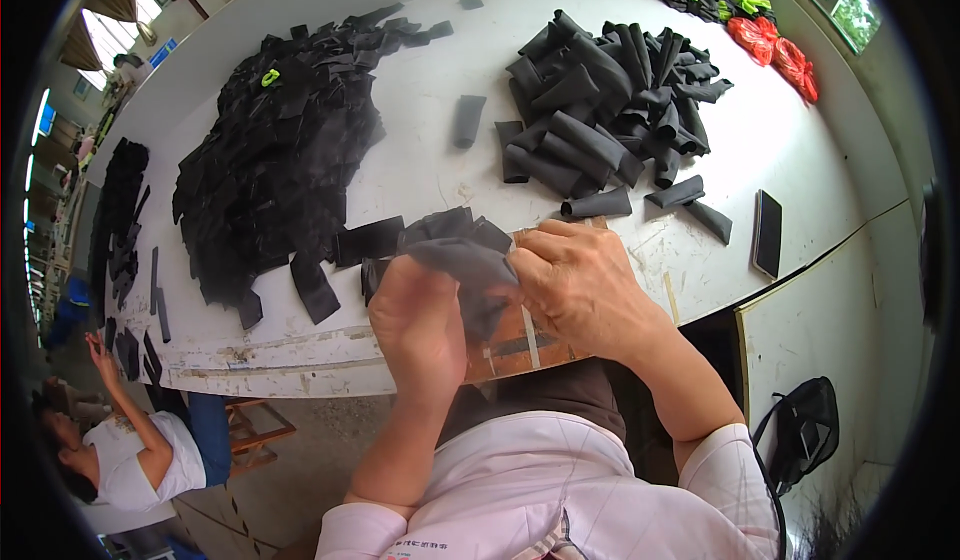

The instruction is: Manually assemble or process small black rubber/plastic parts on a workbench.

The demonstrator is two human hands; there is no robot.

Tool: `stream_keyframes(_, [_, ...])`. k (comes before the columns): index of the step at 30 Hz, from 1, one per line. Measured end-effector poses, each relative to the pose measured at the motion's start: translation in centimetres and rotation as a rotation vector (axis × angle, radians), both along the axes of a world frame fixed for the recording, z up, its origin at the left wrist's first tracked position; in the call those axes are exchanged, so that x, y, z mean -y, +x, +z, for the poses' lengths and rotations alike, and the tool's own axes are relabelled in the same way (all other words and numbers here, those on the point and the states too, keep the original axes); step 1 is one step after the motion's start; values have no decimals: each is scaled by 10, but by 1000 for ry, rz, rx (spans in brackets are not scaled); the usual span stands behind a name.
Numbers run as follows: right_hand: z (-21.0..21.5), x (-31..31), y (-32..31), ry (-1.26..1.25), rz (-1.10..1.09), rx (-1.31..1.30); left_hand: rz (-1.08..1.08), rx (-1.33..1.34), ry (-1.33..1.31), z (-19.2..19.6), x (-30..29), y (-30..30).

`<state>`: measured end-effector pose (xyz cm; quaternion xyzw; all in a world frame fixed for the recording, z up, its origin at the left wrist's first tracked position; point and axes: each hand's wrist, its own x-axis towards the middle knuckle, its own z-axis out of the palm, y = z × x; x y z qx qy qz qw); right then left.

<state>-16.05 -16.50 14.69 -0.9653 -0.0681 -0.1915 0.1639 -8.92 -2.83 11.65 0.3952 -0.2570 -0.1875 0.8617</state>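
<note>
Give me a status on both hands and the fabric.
Left hand at black fabric piece, fingers hidden. Right hand gripping its edge. Loose black strips close beyond.

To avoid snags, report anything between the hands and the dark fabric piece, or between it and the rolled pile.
The left hand and right hand both touch the dark fabric piece, nothing visible between. Loose black pieces lie just beyond it, but nothing visible bars the rolled pile.
</note>
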Motion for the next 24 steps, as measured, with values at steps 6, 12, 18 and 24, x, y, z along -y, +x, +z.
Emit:
stream_keyframes(6, [-51,3,-2,258,-25,3,-150,99,189,-4,5,5])
stream_keyframes(12, [-76,-1,-10,811,85,-7,-135,726,751,24,24,12])
stream_keyframes(18, [-50,4,-4,460,26,38,-54,193,296,21,12,1])
stream_keyframes(24, [-44,0,-1,254,35,-21,-161,-142,-138,2,7,9])
